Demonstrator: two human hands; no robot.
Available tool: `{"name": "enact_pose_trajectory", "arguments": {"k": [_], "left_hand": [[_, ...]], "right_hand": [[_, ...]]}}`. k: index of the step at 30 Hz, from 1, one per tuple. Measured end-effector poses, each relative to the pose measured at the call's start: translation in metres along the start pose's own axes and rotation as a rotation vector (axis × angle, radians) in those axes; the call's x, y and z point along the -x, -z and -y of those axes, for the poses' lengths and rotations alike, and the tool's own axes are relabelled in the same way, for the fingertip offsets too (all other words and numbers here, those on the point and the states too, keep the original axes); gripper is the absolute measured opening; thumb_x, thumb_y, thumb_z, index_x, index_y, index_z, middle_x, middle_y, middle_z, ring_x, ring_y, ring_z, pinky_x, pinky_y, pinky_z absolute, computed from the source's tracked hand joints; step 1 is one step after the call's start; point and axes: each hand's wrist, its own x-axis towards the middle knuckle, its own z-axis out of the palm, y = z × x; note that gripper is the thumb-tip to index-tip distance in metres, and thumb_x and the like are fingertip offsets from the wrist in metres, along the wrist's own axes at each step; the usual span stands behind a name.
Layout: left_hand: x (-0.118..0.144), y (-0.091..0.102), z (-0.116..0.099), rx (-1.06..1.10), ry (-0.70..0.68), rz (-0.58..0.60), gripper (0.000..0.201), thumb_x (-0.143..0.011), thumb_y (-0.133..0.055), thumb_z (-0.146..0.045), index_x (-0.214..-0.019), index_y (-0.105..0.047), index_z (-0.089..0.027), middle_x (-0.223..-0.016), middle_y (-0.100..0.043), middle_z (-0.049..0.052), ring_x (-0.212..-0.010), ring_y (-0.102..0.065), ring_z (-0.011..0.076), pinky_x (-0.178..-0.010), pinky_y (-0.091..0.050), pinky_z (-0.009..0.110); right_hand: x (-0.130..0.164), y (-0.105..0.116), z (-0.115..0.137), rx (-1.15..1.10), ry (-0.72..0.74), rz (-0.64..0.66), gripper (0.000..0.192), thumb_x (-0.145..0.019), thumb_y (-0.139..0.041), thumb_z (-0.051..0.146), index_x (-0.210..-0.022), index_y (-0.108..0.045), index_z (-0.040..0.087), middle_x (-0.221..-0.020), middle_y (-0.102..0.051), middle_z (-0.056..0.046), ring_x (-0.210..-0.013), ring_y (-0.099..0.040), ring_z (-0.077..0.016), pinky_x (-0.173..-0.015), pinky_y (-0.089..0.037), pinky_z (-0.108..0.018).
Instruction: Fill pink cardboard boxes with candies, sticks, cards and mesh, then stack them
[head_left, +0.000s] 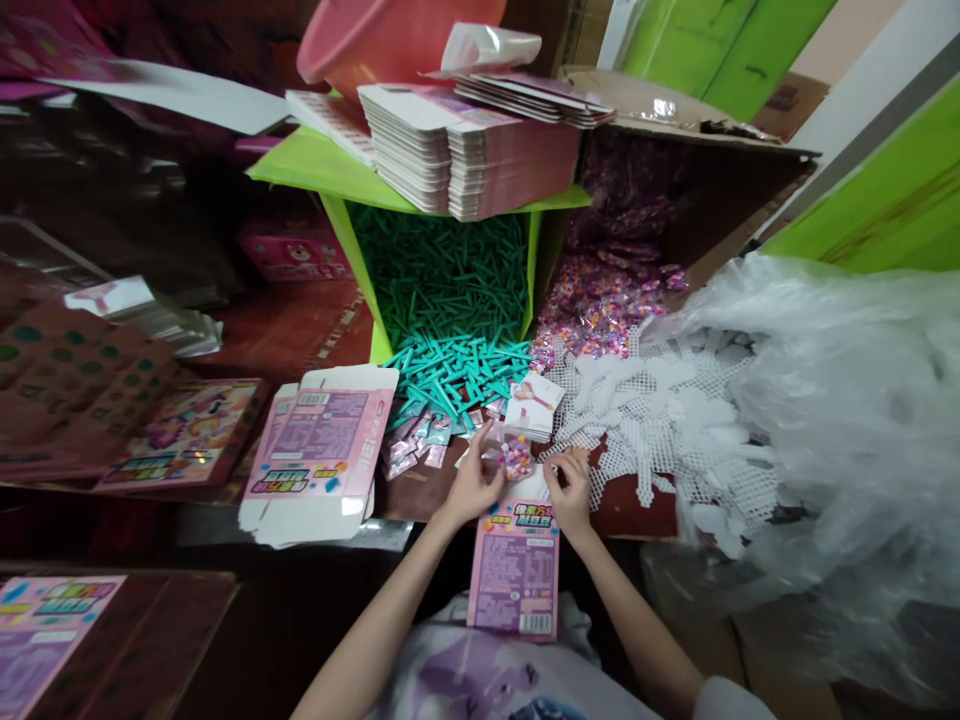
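My left hand [474,488] pinches a small clear bag of coloured beads [512,455] just above the open top of a pink printed box [514,568] that stands on end against my lap. My right hand [571,492] grips the box's top right edge beside the bag. Small pink sachets [409,450] and teal plastic sticks [457,372] lie on the table just beyond my hands. White mesh pieces [645,420] spread to the right.
A green carton [352,250] spills teal sticks; flat pink box blanks [465,150] are stacked on top. An unfolded pink box [319,450] lies at left. A cardboard box of bead bags [607,290] and a big clear plastic bag [840,420] stand to the right.
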Motion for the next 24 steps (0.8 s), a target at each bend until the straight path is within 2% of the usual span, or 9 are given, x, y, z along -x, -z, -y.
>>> {"name": "enact_pose_trajectory", "arguments": {"k": [3,5,8,9,12,15,19,22,24], "left_hand": [[0.002,0.003,0.004,-0.028,-0.011,0.015,0.067,-0.072,-0.06,-0.021,-0.134,-0.033,-0.021,-0.099,-0.062,0.004,-0.066,-0.057,0.0103,-0.065,-0.047,0.024],[0.002,0.003,0.005,-0.028,0.006,-0.031,0.062,-0.073,-0.062,-0.024,-0.129,-0.037,-0.02,-0.099,-0.062,0.004,-0.074,-0.059,0.0127,-0.069,-0.047,0.025],[0.001,0.001,0.007,-0.039,0.079,-0.096,0.031,-0.078,-0.06,-0.034,-0.103,-0.056,-0.017,-0.085,-0.064,0.003,-0.073,-0.059,0.0144,-0.068,-0.046,0.025],[0.0,0.0,0.008,-0.069,0.084,-0.081,0.023,-0.079,-0.058,-0.036,-0.091,-0.06,-0.016,-0.08,-0.063,0.003,-0.071,-0.058,0.0146,-0.067,-0.045,0.026],[-0.001,0.001,0.005,-0.235,0.025,0.047,0.025,-0.08,-0.057,-0.038,-0.069,-0.062,-0.017,-0.073,-0.062,0.003,-0.075,-0.056,0.017,-0.074,-0.042,0.03],[0.0,0.001,0.001,-0.44,0.013,0.098,0.019,-0.076,-0.06,-0.034,-0.066,-0.066,-0.018,-0.085,-0.062,0.005,-0.089,-0.053,0.0221,-0.083,-0.037,0.038],[0.008,0.0,-0.003,-0.583,0.003,0.165,0.013,-0.071,-0.062,-0.029,-0.062,-0.067,-0.02,-0.108,-0.057,0.005,-0.105,-0.044,0.028,-0.089,-0.029,0.048],[0.016,0.0,0.0,-0.569,-0.026,0.21,0.022,-0.073,-0.062,-0.036,-0.06,-0.065,-0.019,-0.117,-0.054,0.005,-0.11,-0.04,0.029,-0.091,-0.027,0.049],[0.023,0.002,0.004,-0.558,-0.043,0.137,0.022,-0.073,-0.062,-0.043,-0.077,-0.067,-0.021,-0.121,-0.051,0.006,-0.113,-0.04,0.0291,-0.093,-0.027,0.048]], "right_hand": [[0.002,0.008,0.0,0.165,0.104,0.103,0.018,-0.084,-0.057,0.031,-0.072,-0.066,0.021,-0.1,-0.062,-0.006,-0.097,-0.05,-0.0236,-0.088,-0.036,-0.043],[0.003,0.011,-0.001,0.232,0.116,0.152,0.024,-0.083,-0.058,0.031,-0.063,-0.066,0.021,-0.112,-0.059,-0.005,-0.105,-0.046,-0.0264,-0.091,-0.033,-0.046],[0.007,0.011,-0.003,0.238,0.126,0.189,0.034,-0.084,-0.056,0.03,-0.052,-0.062,0.02,-0.115,-0.059,-0.004,-0.108,-0.045,-0.0275,-0.093,-0.032,-0.048],[0.008,0.01,-0.003,0.221,0.129,0.172,0.032,-0.085,-0.055,0.029,-0.054,-0.063,0.02,-0.112,-0.06,-0.005,-0.106,-0.046,-0.0267,-0.093,-0.033,-0.048],[0.014,0.006,0.001,0.164,0.113,0.046,0.018,-0.086,-0.052,0.027,-0.078,-0.066,0.02,-0.106,-0.06,-0.008,-0.102,-0.049,-0.0244,-0.091,-0.036,-0.045],[0.013,0.006,0.008,0.151,0.116,0.007,0.021,-0.087,-0.05,0.029,-0.101,-0.062,0.02,-0.114,-0.057,-0.009,-0.106,-0.047,-0.0251,-0.093,-0.036,-0.045],[0.004,0.007,0.021,0.251,0.193,0.189,0.04,-0.085,-0.053,0.031,-0.124,-0.052,0.023,-0.126,-0.054,-0.008,-0.114,-0.042,-0.0274,-0.101,-0.025,-0.049],[0.001,0.007,0.028,0.252,0.225,0.308,0.027,-0.085,-0.054,0.029,-0.111,-0.061,0.026,-0.105,-0.066,-0.003,-0.103,-0.048,-0.0247,-0.104,-0.016,-0.051],[0.002,0.007,0.032,0.237,0.228,0.34,0.018,-0.085,-0.055,0.029,-0.1,-0.065,0.025,-0.094,-0.069,-0.001,-0.097,-0.05,-0.023,-0.105,-0.012,-0.051]]}}
